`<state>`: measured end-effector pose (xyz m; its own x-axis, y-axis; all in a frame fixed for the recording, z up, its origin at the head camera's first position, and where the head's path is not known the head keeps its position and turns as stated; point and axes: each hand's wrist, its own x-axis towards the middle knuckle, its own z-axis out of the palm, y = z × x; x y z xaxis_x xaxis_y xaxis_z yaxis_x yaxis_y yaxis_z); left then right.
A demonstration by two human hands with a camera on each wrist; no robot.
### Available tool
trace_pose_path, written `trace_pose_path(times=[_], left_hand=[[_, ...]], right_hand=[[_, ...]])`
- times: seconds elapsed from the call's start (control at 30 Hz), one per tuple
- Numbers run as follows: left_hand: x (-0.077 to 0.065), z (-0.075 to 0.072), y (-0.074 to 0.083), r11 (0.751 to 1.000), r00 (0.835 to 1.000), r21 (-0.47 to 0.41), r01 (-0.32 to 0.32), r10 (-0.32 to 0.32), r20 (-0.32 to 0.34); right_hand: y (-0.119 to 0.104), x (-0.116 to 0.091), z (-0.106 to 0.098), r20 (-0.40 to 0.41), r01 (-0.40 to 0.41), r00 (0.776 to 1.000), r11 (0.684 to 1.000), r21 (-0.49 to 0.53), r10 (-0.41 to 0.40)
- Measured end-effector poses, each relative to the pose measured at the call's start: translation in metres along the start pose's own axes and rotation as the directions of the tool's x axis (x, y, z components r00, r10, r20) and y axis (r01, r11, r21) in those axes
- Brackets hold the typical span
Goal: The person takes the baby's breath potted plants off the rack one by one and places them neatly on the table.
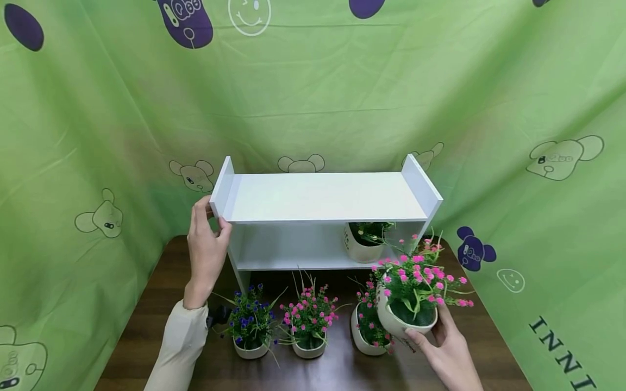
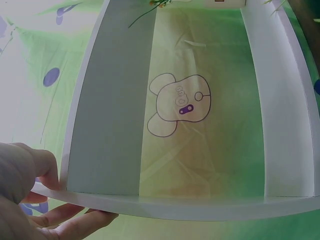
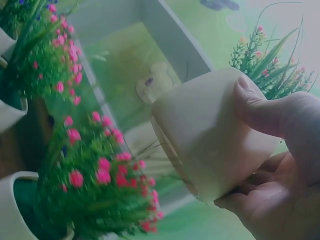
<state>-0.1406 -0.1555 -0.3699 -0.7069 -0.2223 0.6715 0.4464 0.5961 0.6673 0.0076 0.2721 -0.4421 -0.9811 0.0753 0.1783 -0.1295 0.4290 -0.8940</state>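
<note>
White, the shelf (image 1: 318, 198) stands far, its left side pinched by the left hand (image 1: 207, 247); at near right, the right hand (image 1: 447, 347) grips a pink-flowered pot (image 1: 396, 323) above the table (image 1: 151, 304).

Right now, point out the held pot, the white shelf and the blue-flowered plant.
Held pot (image 3: 205, 137), right wrist view: outer wall.
White shelf (image 1: 320, 196), head view: top board.
Blue-flowered plant (image 1: 250, 317), head view: flower cluster.
</note>
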Motion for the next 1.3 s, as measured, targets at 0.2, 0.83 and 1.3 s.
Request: trace_pose_path(times=[0.2,0.83,1.3], left_hand=[[0.0,0.0,0.0,1.0,1.0,-0.001,-0.003,0.003,0.0],[0.0,-0.001,0.0,1.0,1.0,0.001,-0.001,0.001,-0.001],[0.0,-0.001,0.0,1.0,1.0,0.001,-0.006,0.006,0.0]], right_hand=[[0.012,-0.003,-0.016,-0.026,0.015,1.0,1.0,-0.017,-0.016],[0.056,-0.005,-0.062,-0.109,0.061,0.992,0.998,-0.014,-0.062],[0.097,0.0,-0.083,-0.15,0.05,0.987,0.995,-0.09,-0.063]])
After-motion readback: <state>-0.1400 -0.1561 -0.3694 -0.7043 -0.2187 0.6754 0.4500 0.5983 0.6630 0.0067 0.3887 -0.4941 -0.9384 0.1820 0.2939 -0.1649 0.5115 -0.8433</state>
